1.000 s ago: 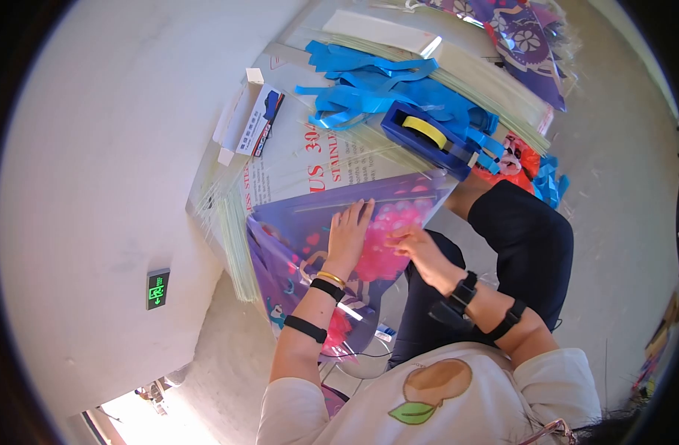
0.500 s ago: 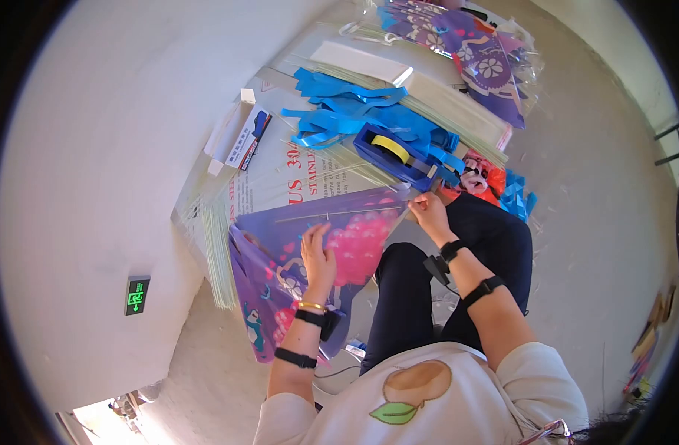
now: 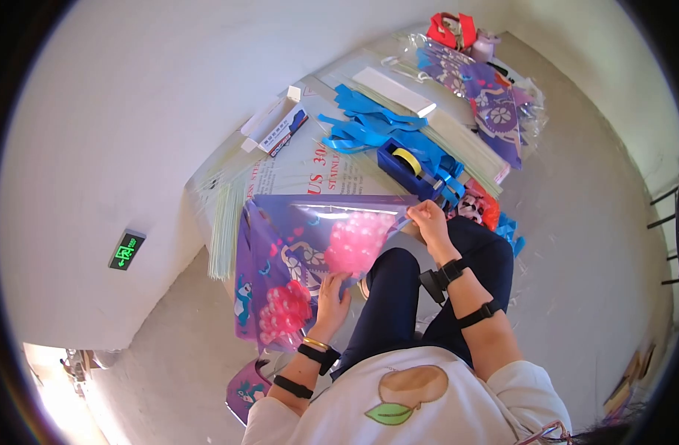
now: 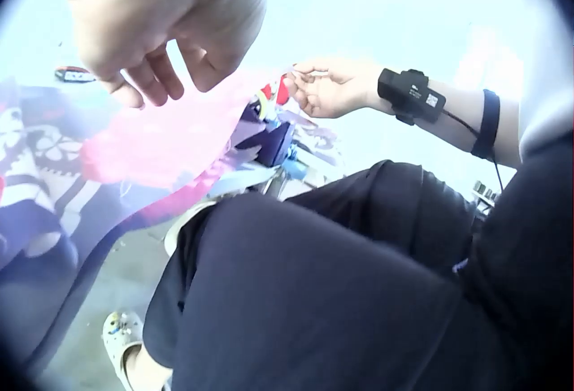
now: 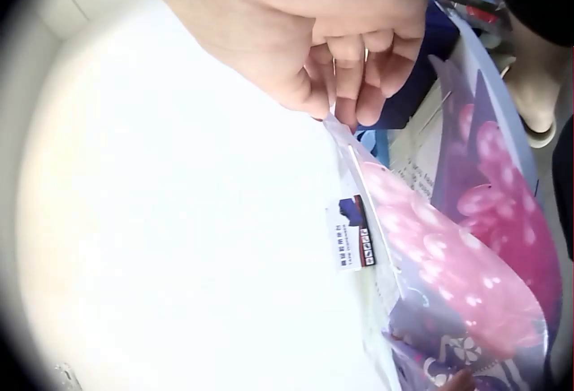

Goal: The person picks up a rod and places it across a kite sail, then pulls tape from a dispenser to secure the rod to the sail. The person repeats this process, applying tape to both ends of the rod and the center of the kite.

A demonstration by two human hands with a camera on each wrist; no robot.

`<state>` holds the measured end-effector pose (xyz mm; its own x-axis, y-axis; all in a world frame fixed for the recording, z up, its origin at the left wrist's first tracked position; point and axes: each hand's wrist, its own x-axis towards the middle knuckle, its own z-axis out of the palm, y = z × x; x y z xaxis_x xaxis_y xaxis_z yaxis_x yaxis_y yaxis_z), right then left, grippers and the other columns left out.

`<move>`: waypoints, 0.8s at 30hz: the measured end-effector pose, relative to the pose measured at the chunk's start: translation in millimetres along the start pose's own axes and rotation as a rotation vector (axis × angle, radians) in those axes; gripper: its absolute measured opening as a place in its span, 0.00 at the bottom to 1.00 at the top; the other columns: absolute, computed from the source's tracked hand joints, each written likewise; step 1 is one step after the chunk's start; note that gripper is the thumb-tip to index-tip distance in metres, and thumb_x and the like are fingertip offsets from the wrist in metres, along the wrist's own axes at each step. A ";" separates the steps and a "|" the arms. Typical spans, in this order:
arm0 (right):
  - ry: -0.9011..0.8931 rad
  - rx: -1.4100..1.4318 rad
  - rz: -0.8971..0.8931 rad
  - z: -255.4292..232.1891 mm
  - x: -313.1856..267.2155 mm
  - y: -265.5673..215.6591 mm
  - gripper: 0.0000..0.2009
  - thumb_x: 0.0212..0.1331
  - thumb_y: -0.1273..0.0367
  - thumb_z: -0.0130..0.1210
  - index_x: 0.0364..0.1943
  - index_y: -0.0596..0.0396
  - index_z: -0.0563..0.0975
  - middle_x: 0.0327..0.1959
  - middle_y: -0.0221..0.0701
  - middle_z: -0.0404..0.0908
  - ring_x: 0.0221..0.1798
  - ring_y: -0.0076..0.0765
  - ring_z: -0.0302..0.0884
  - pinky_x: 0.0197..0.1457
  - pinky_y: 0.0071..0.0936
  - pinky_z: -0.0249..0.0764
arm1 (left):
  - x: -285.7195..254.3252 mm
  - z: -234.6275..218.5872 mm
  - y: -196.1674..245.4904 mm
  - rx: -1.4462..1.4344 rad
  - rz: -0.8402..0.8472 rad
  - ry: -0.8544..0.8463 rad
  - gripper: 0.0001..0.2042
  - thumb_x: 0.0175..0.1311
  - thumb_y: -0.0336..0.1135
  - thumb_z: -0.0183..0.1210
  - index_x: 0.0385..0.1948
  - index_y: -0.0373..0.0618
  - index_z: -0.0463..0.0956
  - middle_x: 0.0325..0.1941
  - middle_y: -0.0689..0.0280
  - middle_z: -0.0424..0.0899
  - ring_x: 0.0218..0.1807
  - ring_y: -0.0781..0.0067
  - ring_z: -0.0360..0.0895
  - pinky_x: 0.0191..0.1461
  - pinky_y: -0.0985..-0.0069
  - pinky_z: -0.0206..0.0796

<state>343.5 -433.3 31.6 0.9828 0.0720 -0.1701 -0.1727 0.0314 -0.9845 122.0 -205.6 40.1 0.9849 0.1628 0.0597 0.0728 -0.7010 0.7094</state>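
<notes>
A thin purple printed sheet (image 3: pixel 274 222) with pink balloon patterns hangs over the near edge of the table. My right hand (image 3: pixel 431 227) pinches its right corner between thumb and fingers; the right wrist view shows the hand (image 5: pixel 314 41) holding the tip of the sheet (image 5: pixel 430 230). At the sheet's lower edge is my left hand (image 3: pixel 330 305), fingers loosely bent. In the left wrist view this hand (image 4: pixel 170 23) is above the sheet (image 4: pixel 152 144), thumb apart from the fingers; whether it touches the sheet is unclear.
On the table (image 3: pixel 284 178) lie a blue tape dispenser (image 3: pixel 410 167), blue ribbons (image 3: pixel 361 122), an open small box (image 3: pixel 276 124) and bundles of thin pale sticks (image 3: pixel 222 237). More purple printed pieces (image 3: pixel 495 111) lie at the far end. The person's knees are below the sheet.
My right hand moved from over the sheet to its right corner and took hold of it. My left hand slid down from the sheet's middle to the lower edge. The sheet is lifted and folds differently.
</notes>
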 end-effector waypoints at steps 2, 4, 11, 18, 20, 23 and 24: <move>-0.124 0.140 0.053 -0.5 -13.6 -24.3 0.07 0.66 0.69 0.65 0.37 0.55 0.77 0.36 0.31 0.87 0.39 0.24 0.82 0.47 0.22 0.73 | 10.9 -7.5 20.4 -0.060 0.091 0.066 0.21 0.59 0.23 0.59 0.56 0.45 0.78 0.55 0.55 0.79 0.60 0.49 0.76 0.66 0.58 0.67; -0.172 0.155 0.032 2.1 -23.0 -39.1 0.07 0.66 0.69 0.65 0.37 0.55 0.78 0.36 0.31 0.87 0.39 0.24 0.82 0.47 0.22 0.73 | 18.2 -11.0 39.5 -0.083 0.120 0.094 0.20 0.60 0.24 0.59 0.56 0.45 0.78 0.55 0.56 0.80 0.60 0.49 0.76 0.66 0.59 0.67; -0.282 0.134 0.047 19.7 -56.5 -73.4 0.07 0.66 0.68 0.66 0.36 0.53 0.79 0.36 0.29 0.86 0.40 0.23 0.82 0.47 0.23 0.74 | 27.5 -12.9 85.8 -0.100 0.248 0.243 0.17 0.60 0.26 0.64 0.52 0.46 0.80 0.52 0.58 0.82 0.56 0.51 0.78 0.61 0.59 0.70; -0.321 0.197 0.066 31.7 -78.1 -91.3 0.06 0.67 0.67 0.65 0.34 0.51 0.80 0.36 0.26 0.85 0.38 0.21 0.79 0.46 0.22 0.73 | 70.7 -17.5 114.8 -0.110 0.381 0.535 0.11 0.57 0.27 0.68 0.41 0.45 0.81 0.44 0.62 0.86 0.49 0.55 0.82 0.55 0.62 0.70; -0.316 0.249 0.135 34.7 -80.0 -96.3 0.06 0.67 0.66 0.64 0.34 0.51 0.80 0.36 0.25 0.85 0.39 0.20 0.79 0.45 0.22 0.73 | 73.2 -15.2 119.5 -0.098 0.389 0.560 0.10 0.57 0.27 0.69 0.40 0.46 0.81 0.46 0.63 0.85 0.50 0.56 0.81 0.56 0.62 0.69; -0.325 0.272 0.161 38.5 -80.4 -98.0 0.06 0.67 0.67 0.64 0.34 0.50 0.80 0.36 0.25 0.84 0.39 0.20 0.79 0.45 0.21 0.73 | 71.7 -14.4 126.1 -0.018 0.399 0.633 0.10 0.56 0.28 0.69 0.39 0.47 0.81 0.48 0.63 0.84 0.51 0.56 0.79 0.56 0.61 0.68; -0.336 0.297 0.164 40.1 -81.7 -98.2 0.06 0.67 0.67 0.64 0.34 0.50 0.80 0.36 0.25 0.84 0.39 0.20 0.79 0.45 0.20 0.74 | 71.3 -13.7 126.3 -0.009 0.390 0.653 0.11 0.56 0.28 0.69 0.39 0.47 0.81 0.49 0.63 0.83 0.51 0.55 0.79 0.56 0.61 0.68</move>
<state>277.5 -402.3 144.0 0.8737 0.4168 -0.2509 -0.3836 0.2731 -0.8822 199.3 -272.9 143.6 0.6456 0.2842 0.7088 -0.2657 -0.7866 0.5574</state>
